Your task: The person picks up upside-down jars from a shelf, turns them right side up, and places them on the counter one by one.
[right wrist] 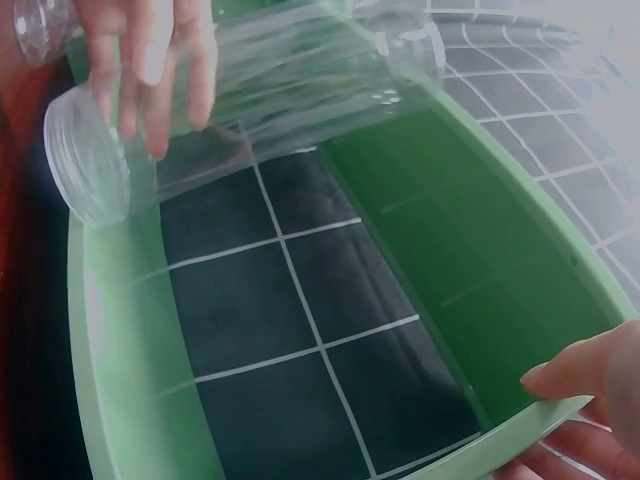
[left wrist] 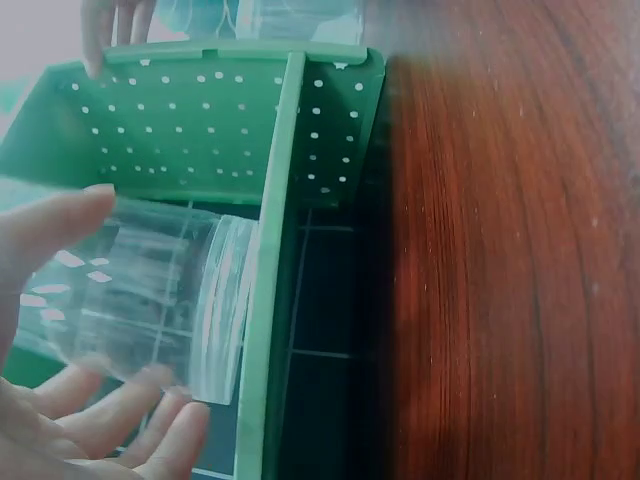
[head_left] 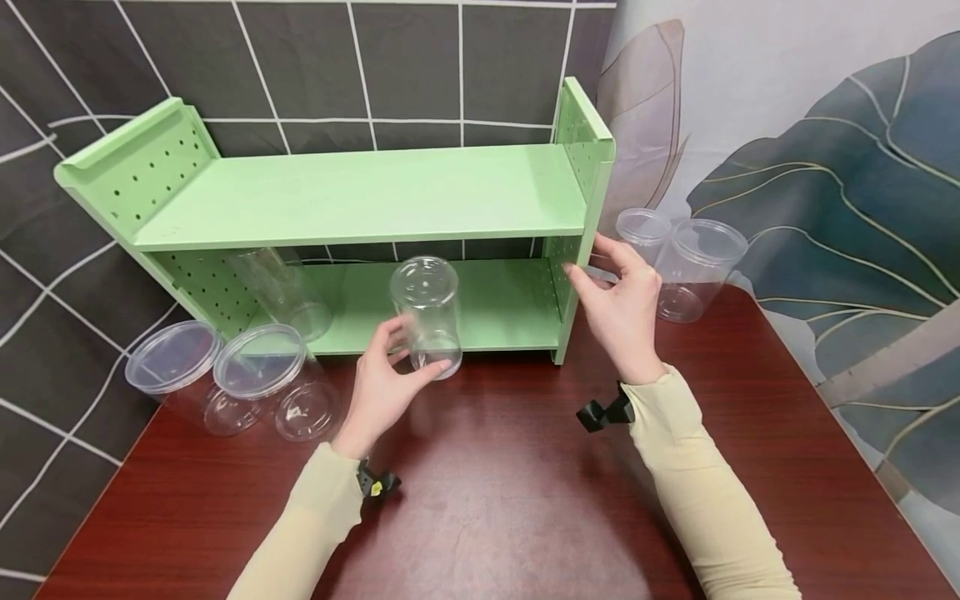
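A clear plastic jar (head_left: pixel 426 312) is held upright by my left hand (head_left: pixel 384 387) at the front of the lower shelf, its ribbed end down. In the left wrist view, the thumb lies on one side of the jar (left wrist: pixel 150 290) and the fingers curl along the other. My right hand (head_left: pixel 618 304) grips the right side panel (head_left: pixel 592 192) of the green shelf rack (head_left: pixel 360 196). The right wrist view shows that thumb on the panel's inner side and the fingers outside. Whether the jar touches the lower board (head_left: pixel 502 304), I cannot tell.
Another clear jar (head_left: pixel 281 292) stands at the left on the lower shelf. Two lidded clear jars (head_left: pixel 176 358) (head_left: pixel 258 362) stand on the red-brown table (head_left: pixel 480 517) at the rack's front left. Two more clear jars (head_left: pixel 643 227) (head_left: pixel 701 267) stand beyond its right side.
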{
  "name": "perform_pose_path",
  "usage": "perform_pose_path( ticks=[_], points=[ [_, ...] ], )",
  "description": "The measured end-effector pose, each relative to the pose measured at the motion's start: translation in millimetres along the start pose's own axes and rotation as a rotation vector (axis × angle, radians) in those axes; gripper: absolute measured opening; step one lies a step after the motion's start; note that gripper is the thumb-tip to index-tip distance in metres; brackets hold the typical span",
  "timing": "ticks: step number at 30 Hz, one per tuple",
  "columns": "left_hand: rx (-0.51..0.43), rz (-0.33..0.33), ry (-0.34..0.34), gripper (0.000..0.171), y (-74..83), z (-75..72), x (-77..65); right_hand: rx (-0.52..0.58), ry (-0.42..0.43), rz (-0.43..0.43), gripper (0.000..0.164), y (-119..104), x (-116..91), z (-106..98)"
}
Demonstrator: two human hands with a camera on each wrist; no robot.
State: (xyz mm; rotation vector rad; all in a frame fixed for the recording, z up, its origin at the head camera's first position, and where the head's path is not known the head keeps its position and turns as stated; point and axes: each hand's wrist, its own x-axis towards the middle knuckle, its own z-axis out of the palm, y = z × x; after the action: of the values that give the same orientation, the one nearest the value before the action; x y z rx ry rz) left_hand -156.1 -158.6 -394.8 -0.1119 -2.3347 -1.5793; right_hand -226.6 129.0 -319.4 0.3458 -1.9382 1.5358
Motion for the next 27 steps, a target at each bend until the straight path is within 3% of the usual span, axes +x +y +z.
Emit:
perform_pose_path(
  ticks=[5, 9, 13, 16, 20, 23, 27],
  points=[
    [0.013, 0.106, -0.023, 0.073, 3.5, -0.1, -4.8, -0.007, -0.013, 0.004, 0.039, 2, 1, -2],
    [-0.002, 0.183, -0.042, 0.076, 6.3, -0.5, -12.2, 0.052, -0.111, 0.086, 0.044, 4, 1, -12],
    [-0.004, 0.212, -0.064, 0.076, 10.4, -0.5, -18.5, 0.118, -0.177, 0.149, 0.045, -6, -4, -24],
    [-0.013, 0.21, -0.09, 0.075, 14.3, 0.4, -20.4, 0.11, -0.172, 0.064, 0.045, -24, -13, -28],
    [-0.013, 0.218, -0.135, 0.073, 18.1, 3.4, -23.0, 0.003, -0.208, -0.168, 0.05, -48, -31, -30],
    [0.005, 0.256, -0.164, 0.071, 20.5, 5.8, -25.7, -0.053, -0.333, -0.265, 0.054, -55, -43, -31],
    [0.02, 0.328, -0.198, 0.073, 26.1, 7.4, -30.1, -0.099, -0.58, -0.241, 0.062, -47, -58, -34]
  ],
)
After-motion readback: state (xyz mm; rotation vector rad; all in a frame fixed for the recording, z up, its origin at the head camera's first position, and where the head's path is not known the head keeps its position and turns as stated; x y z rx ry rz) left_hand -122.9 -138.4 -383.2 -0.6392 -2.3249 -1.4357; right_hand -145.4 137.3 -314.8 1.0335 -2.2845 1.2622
